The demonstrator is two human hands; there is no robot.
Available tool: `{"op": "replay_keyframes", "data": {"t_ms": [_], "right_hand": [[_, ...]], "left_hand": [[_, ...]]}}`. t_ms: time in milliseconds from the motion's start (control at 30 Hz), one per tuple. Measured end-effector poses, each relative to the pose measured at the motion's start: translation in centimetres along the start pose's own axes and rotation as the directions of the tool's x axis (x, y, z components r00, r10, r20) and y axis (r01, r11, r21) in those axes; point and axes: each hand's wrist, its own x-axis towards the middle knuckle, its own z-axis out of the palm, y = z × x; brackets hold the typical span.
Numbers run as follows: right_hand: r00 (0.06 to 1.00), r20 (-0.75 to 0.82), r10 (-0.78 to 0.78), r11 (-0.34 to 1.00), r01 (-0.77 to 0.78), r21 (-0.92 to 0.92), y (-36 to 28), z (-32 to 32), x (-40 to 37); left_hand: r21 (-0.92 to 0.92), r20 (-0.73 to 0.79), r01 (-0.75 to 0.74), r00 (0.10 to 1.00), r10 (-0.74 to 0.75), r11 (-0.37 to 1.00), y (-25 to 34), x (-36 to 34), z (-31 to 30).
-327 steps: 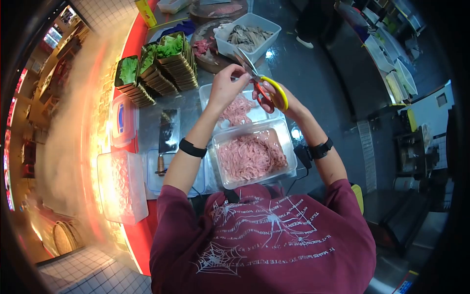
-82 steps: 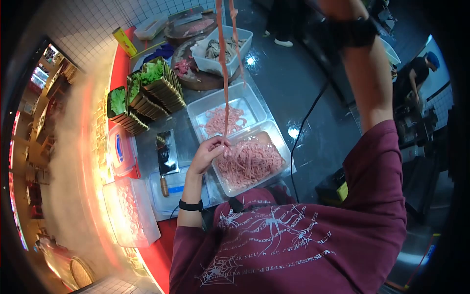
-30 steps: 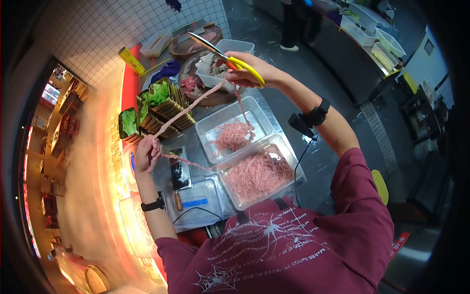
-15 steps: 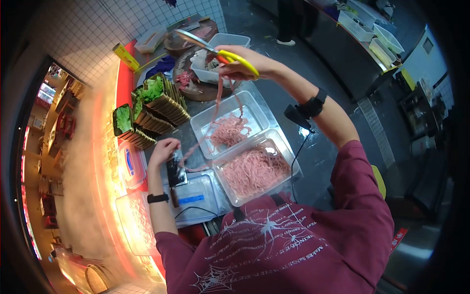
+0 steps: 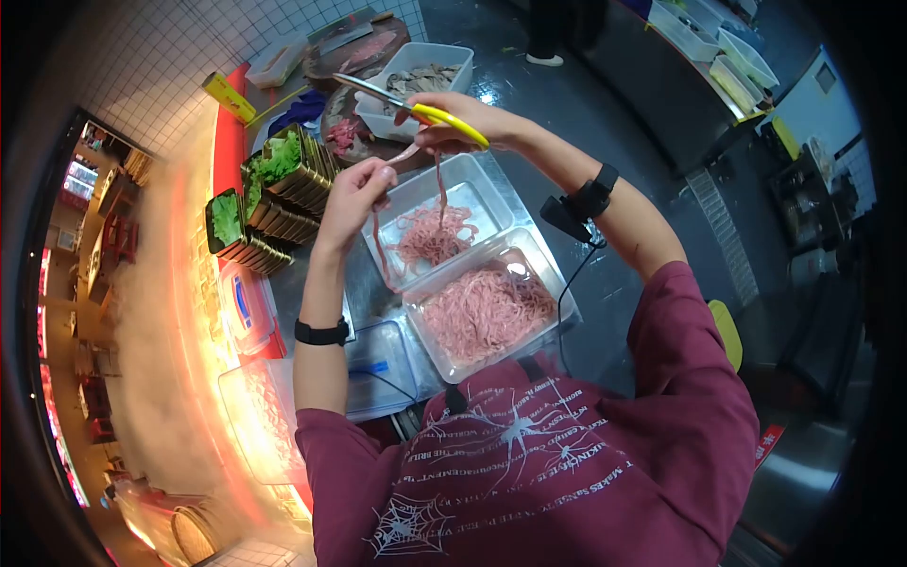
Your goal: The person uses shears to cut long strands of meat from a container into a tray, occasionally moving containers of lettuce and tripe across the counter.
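Observation:
My right hand (image 5: 463,123) is closed around scissors (image 5: 416,109) with yellow handles, their blades pointing up and left. Below its fingers hangs a long pink strip (image 5: 441,184) that looks like raw intestine. My left hand (image 5: 364,200) pinches the same kind of strip, which stretches up to my right hand; another length droops below the left. Under both hands sits a clear plastic tub (image 5: 487,194) with a small heap of pink strips (image 5: 435,236). Nearer me, a second clear tub (image 5: 416,331) holds a larger pile (image 5: 487,307).
Stacked trays with lettuce (image 5: 279,161) stand at left, beside a steaming, brightly lit counter edge. Round chopping boards (image 5: 402,47) and a tub of greyish pieces (image 5: 430,61) lie beyond. A lidded box (image 5: 387,364) is near me. A person's leg (image 5: 548,28) shows at the back.
My left hand has moved up from the dark-bladed knife on the counter to near my right hand and now grips the strip. The scissors stay in my right hand.

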Motion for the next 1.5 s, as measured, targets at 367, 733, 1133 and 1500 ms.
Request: {"op": "replay_keyframes", "data": {"t_ms": [367,733,1133,1500], "right_hand": [[0.989,-0.063,0.137,0.916,-0.102,0.389,7.7,-1.2,-3.7],[0.952,-0.255,0.17,0.971,-0.117,0.211,14.5,0.5,-4.3],[0.946,0.067,0.317,0.836,-0.312,0.451,17.5,7.3,-13.1],[0.996,0.027,-0.08,0.287,-0.003,0.958,13.2,16.3,-10.5]], "left_hand": [[-0.225,-0.035,0.009,0.999,-0.017,0.974,2.3,-2.4,-5.1],[0.005,0.022,0.359,0.933,-0.359,0.933,3.0,-1.4,-4.5],[0.199,0.031,0.423,0.899,-0.437,0.884,5.0,0.9,-1.9],[0.143,0.085,0.416,0.899,-0.43,0.898,4.5,0.6,-0.1]]}}
